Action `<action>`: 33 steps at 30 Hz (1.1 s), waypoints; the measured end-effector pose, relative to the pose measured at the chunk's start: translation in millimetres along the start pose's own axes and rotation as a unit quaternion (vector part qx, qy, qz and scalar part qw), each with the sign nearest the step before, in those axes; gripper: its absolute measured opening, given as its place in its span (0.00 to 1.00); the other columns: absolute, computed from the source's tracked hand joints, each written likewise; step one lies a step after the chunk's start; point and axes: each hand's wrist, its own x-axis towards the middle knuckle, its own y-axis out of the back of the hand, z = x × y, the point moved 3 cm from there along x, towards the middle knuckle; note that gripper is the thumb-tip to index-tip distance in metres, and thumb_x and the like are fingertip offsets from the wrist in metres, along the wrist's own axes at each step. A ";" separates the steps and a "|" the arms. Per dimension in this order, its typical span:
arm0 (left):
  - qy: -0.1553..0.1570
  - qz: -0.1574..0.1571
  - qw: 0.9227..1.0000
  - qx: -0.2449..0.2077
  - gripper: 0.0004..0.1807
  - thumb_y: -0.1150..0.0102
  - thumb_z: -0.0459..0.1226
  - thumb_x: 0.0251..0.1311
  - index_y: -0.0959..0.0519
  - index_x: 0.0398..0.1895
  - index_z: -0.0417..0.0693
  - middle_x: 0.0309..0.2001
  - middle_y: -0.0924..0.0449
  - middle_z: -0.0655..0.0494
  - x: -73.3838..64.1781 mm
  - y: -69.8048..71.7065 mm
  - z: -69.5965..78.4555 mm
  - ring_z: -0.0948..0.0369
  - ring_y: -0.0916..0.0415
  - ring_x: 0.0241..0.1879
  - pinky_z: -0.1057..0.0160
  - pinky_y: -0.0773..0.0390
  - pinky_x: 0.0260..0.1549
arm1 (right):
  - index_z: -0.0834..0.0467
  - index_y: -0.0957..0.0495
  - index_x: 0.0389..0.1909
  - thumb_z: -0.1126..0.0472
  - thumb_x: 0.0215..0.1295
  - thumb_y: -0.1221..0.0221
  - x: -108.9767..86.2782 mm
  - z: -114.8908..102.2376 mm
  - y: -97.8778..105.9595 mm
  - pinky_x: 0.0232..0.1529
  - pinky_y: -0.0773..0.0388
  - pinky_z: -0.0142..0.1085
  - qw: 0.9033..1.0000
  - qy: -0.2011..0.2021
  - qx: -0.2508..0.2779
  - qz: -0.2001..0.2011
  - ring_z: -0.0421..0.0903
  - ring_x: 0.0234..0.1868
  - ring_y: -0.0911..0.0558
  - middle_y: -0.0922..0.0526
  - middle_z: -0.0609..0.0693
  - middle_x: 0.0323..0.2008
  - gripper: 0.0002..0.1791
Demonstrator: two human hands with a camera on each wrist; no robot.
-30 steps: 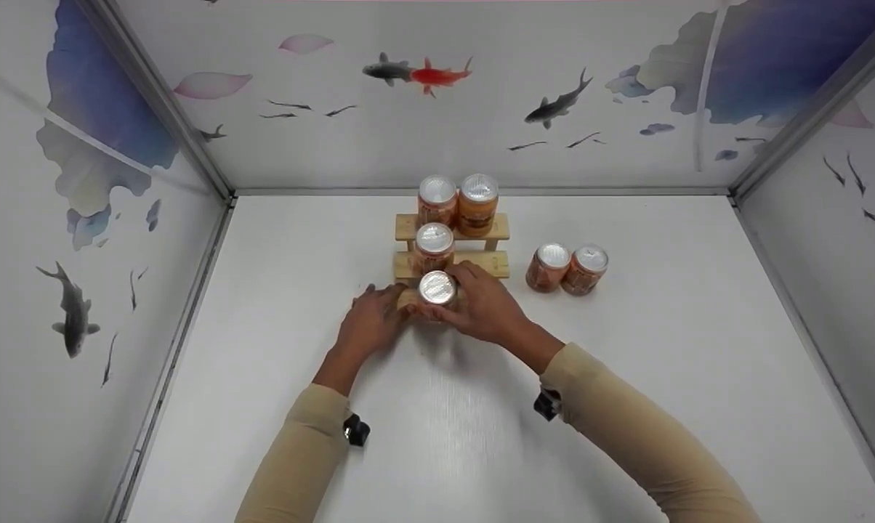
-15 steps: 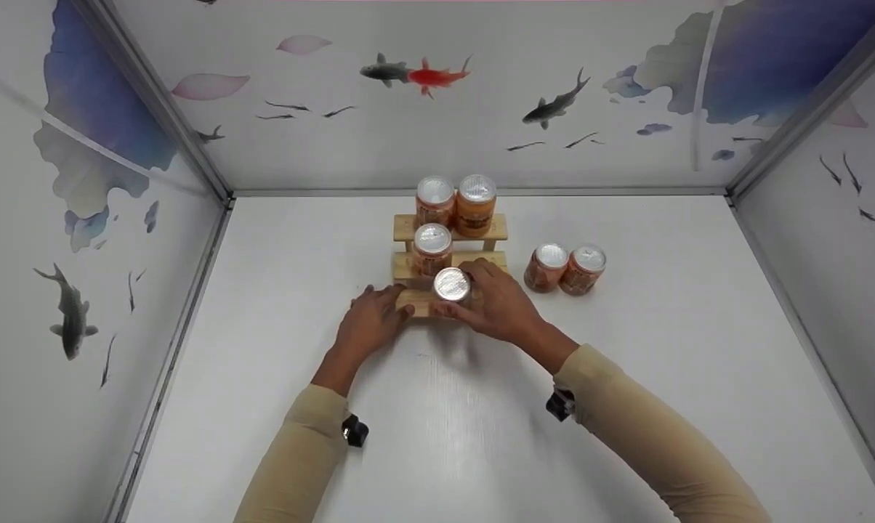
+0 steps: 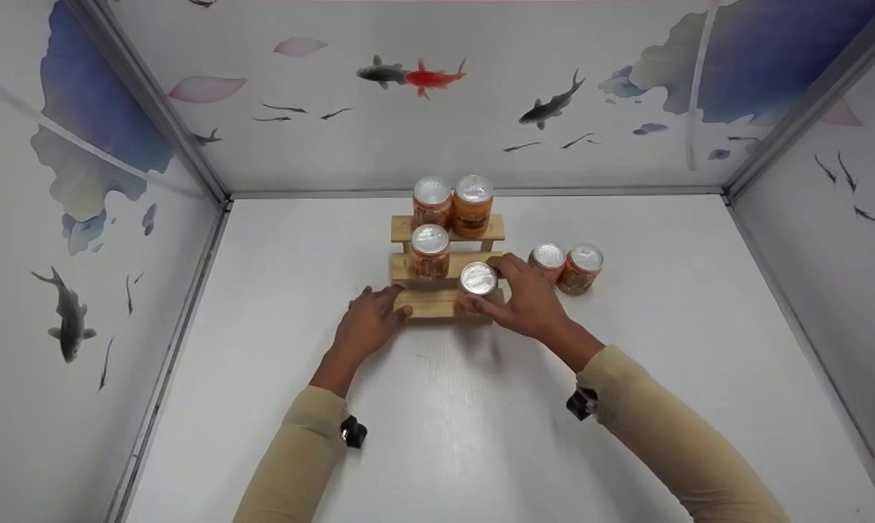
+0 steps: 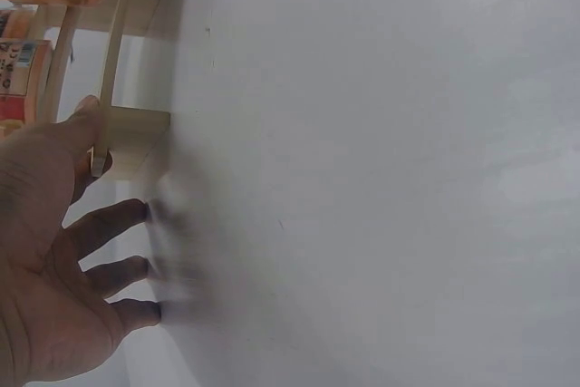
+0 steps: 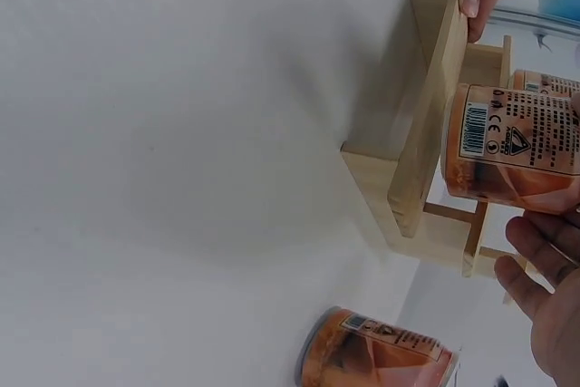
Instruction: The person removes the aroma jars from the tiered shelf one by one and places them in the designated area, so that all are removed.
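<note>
A three-step wooden display rack (image 3: pixel 429 303) stands against the middle of the back. My left hand (image 3: pixel 368 321) holds the left end of its lowest step, thumb above and index finger below the board (image 4: pixel 112 61) in the left wrist view. Its other fingertips reach down to the table. At the right part of that step, my right hand (image 3: pixel 530 299) grips an orange can with a silver lid (image 3: pixel 477 279). The can's printed side (image 5: pixel 515 144) faces the right wrist camera. One similar can (image 3: pixel 430 250) sits at the left of the middle step.
On the top step stand two cans, an orange-red one (image 3: pixel 432 203) and a more yellow one (image 3: pixel 473 207). Two more cans stand on the table right of the rack, the outer one (image 3: pixel 581 270) partly covering its neighbour (image 3: pixel 549 261). White printed walls enclose the table (image 3: pixel 299 240).
My right hand has slid the can rightward along the lowest step, from the left-middle to the right part. The left hand has stayed at the step's left end.
</note>
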 end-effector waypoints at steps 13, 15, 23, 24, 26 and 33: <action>0.016 -0.008 1.000 0.000 0.33 0.44 0.58 0.82 0.25 0.81 0.52 0.79 0.24 0.42 2.1 -2.7 -1.7 0.29 0.40 0.84 0.23 0.42 0.80 | 0.64 0.21 0.66 0.46 0.66 0.23 -14.2 21.3 19.4 0.55 0.14 0.56 1.000 -0.015 -0.002 0.010 0.58 0.55 0.12 0.13 0.60 0.57 0.36; 0.017 -0.008 1.000 -0.002 0.33 0.44 0.57 0.83 0.25 0.81 0.52 0.79 0.24 0.42 1.6 -2.7 -1.5 0.30 0.40 0.84 0.23 0.42 0.80 | 0.64 0.21 0.65 0.46 0.66 0.23 -16.4 24.4 22.5 0.56 0.14 0.56 1.000 -0.017 -0.001 0.012 0.58 0.55 0.12 0.13 0.60 0.57 0.36; 0.015 -0.008 1.000 0.005 0.33 0.45 0.57 0.84 0.26 0.81 0.50 0.79 0.24 0.41 0.7 -2.1 -0.3 0.31 0.40 0.84 0.22 0.41 0.79 | 0.65 0.21 0.66 0.49 0.65 0.22 -25.8 40.2 33.9 0.72 0.22 0.64 0.999 -0.021 -0.013 0.024 0.62 0.64 0.14 0.13 0.62 0.60 0.36; 0.014 -0.007 1.000 0.007 0.33 0.45 0.57 0.84 0.26 0.81 0.50 0.79 0.24 0.41 0.8 -2.0 -0.5 0.31 0.40 0.84 0.22 0.41 0.79 | 0.64 0.21 0.67 0.49 0.65 0.22 -26.7 41.6 35.7 0.73 0.23 0.65 0.999 -0.023 -0.013 0.024 0.62 0.65 0.14 0.14 0.62 0.61 0.36; 0.014 -0.006 1.000 0.008 0.33 0.45 0.57 0.84 0.26 0.81 0.50 0.79 0.24 0.41 0.9 -2.1 -0.8 0.31 0.40 0.84 0.22 0.41 0.79 | 0.65 0.21 0.67 0.50 0.65 0.22 -28.5 44.4 39.0 0.74 0.24 0.66 0.999 -0.026 -0.014 0.025 0.62 0.64 0.14 0.14 0.62 0.62 0.36; 0.013 -0.007 1.000 0.000 0.34 0.44 0.58 0.83 0.26 0.81 0.52 0.79 0.25 0.42 -0.3 -0.8 -1.0 0.30 0.41 0.84 0.22 0.42 0.79 | 0.65 0.21 0.66 0.51 0.66 0.22 -36.3 55.6 48.9 0.51 0.14 0.56 0.999 -0.035 -0.023 0.033 0.59 0.51 0.12 0.14 0.61 0.56 0.35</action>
